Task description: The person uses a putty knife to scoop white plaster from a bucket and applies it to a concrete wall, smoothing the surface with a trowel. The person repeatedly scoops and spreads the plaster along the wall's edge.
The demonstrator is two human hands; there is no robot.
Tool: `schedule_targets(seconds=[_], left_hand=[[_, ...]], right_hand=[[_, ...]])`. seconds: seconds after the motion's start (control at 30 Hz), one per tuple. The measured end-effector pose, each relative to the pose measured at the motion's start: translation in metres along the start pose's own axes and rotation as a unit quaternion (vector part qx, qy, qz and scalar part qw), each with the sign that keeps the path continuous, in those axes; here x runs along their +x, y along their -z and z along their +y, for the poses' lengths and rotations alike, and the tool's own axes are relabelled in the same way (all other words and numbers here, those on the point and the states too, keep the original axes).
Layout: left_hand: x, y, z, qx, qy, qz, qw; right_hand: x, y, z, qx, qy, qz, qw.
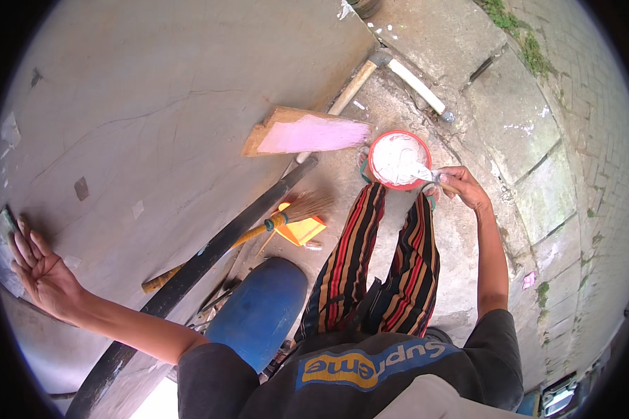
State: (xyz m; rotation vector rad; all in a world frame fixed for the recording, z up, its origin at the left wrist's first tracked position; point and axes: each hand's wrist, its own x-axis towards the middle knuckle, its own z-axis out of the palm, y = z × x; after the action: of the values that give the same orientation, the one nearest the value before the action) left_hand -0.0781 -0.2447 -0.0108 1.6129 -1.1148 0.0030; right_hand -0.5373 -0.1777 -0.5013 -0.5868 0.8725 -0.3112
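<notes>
Now left hand [40,269] lies spread flat on the wall [154,105]; right hand [461,185] grips a putty knife [426,172] over the red bucket [398,159]

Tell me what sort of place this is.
Probably an outdoor spot beside a wall under repair: a bare grey plastered wall, a red bucket of white paste on the cracked concrete ground, and weeds in the paving.

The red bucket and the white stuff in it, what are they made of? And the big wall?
The red bucket looks like smooth, glossy plastic. The white stuff looks like thick wet paste, maybe putty or plaster; I cannot tell which. The wall looks like grey cement render, matte, with fine cracks.
</notes>
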Motion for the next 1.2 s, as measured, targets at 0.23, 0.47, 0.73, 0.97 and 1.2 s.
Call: schedule_targets(seconds=[0.23, 0.47, 0.73, 0.97, 1.2], left_hand=[[-0.012, 0.016, 0.001, -0.315, 0.205, -0.085, 0.923], [-0.009, 0.013, 0.031, -0.483, 0.303, -0.093, 0.817], [-0.008, 0.015, 0.024, -0.620, 0.324, -0.101, 0.707], [-0.013, 0.018, 0.014, -0.674, 0.367, -0.071, 0.637], [-0.008, 0.021, 0.016, -0.678, 0.368, -0.124, 0.624]], right_hand=[[-0.097, -0.117, -0.183, 0.132, 0.188, -0.027, 0.973], [-0.160, -0.301, -0.349, 0.035, 0.402, -0.048, 0.914], [-0.129, -0.439, -0.394, -0.349, 0.606, 0.110, 0.707], [-0.121, -0.473, -0.392, -0.498, 0.585, 0.184, 0.613], [-0.134, -0.501, -0.388, -0.581, 0.561, 0.220, 0.547]])
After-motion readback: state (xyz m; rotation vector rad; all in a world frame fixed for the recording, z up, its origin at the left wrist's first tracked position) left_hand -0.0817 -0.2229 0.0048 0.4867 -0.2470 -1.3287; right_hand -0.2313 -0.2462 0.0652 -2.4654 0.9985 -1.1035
